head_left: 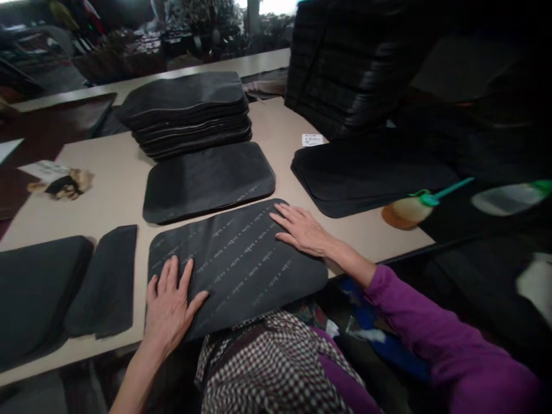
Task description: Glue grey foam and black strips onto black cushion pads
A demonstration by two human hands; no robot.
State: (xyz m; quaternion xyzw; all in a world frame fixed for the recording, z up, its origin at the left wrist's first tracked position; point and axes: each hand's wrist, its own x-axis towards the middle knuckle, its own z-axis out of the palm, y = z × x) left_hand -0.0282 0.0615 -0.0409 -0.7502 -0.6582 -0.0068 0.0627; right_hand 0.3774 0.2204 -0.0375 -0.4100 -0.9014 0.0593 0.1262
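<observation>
A dark, round-cornered sheet (241,259) with rows of pale printed lettering lies flat at the table's front edge, its near side reaching over the edge. My left hand (170,302) rests on its left end, fingers spread. On its upper right part lies my right hand (302,230), palm down with the fingers stretched out. Neither hand grips anything. Just beyond the sheet is a low pile of similar dark pieces (209,181), with faint lettering along its near edge.
A tall stack of dark pieces (190,112) stands farther back. More dark sheets (371,169) lie at right, near a paper label (312,140) and a glue bottle with a green nozzle (405,211). Dark stacks (38,293) and a narrow piece (107,282) sit at left.
</observation>
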